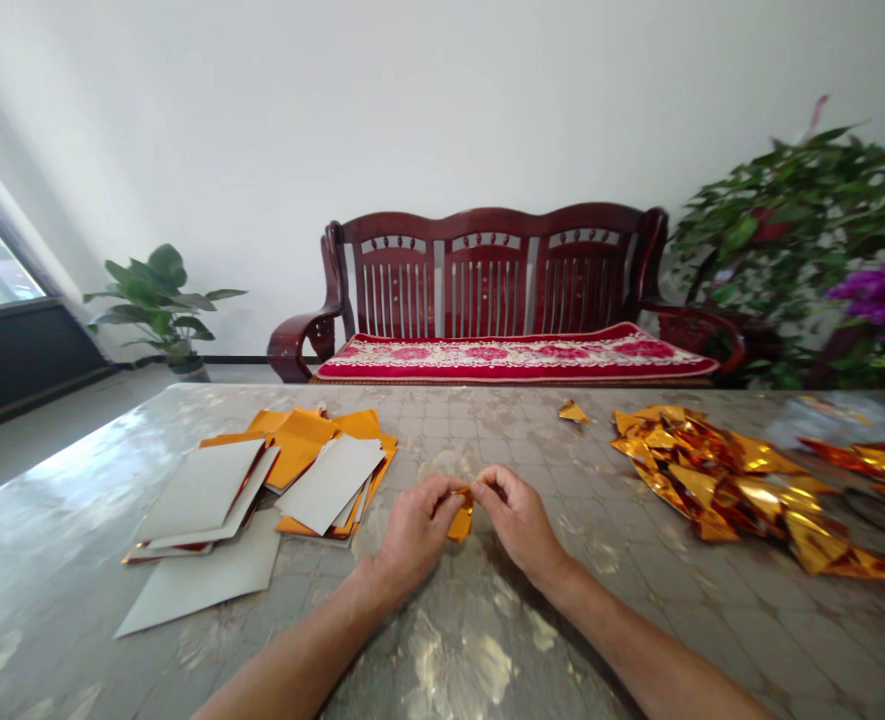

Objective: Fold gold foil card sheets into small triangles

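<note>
Between my hands, at the middle of the table, is a small piece of gold foil paper (460, 522). My left hand (419, 520) is closed, pinching the foil piece between thumb and fingers. From the other side my right hand (515, 515) pinches at its upper right edge with fingertips together. Most of the foil is covered by the fingers, so its full shape is hidden. Left of my hands lie a stack of pale grey sheets (202, 490) and a second stack of gold and grey sheets (335, 485).
A heap of crumpled gold foil (719, 475) spreads over the table's right side, near a clear plastic bag (832, 420). One foil scrap (573, 411) lies near the far edge. Beyond the table (442, 640) stand a wooden bench (483, 285) and potted plants (161, 300).
</note>
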The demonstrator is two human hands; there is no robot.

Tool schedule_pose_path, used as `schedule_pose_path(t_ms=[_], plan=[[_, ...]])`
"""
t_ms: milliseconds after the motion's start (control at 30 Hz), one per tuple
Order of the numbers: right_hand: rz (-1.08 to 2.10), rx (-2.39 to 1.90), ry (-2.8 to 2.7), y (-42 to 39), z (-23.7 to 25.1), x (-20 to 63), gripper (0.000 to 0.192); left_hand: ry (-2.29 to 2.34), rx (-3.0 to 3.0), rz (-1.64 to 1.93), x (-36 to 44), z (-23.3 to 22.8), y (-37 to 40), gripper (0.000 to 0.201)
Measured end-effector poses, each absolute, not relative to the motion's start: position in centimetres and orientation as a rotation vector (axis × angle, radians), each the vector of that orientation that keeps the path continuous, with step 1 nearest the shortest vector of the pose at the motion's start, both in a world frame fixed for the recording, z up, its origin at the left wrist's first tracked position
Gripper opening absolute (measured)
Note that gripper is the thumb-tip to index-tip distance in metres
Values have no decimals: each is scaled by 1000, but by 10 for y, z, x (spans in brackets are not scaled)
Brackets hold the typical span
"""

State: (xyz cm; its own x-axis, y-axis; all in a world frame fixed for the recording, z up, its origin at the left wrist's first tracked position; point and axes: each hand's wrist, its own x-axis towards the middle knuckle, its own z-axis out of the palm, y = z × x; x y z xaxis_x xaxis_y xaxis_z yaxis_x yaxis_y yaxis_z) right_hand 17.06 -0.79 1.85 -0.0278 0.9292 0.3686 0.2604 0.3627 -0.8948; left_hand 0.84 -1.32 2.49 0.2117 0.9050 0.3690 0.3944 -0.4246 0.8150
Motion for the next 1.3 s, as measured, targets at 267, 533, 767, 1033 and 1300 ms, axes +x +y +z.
schedule_pose_path(t_ms=[267,533,767,1033,1300], plan=[[899,-1088,-1523,-5,16,170,20,1184,1968,1063,4,29,-9,21],[917,-1104,-1491,-6,21,170,19,1214,1915,1060,10,24,-11,22],[1018,-1064,-1351,-6,28,170,25,1245,1766,1133,12,25,-10,21],[1201,-950,-1135,-7,25,170,37,1138,1487,1202,11,20,-6,24],[1077,-989,-1290,-11,27,166,28,1177,1531,1212,14,21,-11,26]])
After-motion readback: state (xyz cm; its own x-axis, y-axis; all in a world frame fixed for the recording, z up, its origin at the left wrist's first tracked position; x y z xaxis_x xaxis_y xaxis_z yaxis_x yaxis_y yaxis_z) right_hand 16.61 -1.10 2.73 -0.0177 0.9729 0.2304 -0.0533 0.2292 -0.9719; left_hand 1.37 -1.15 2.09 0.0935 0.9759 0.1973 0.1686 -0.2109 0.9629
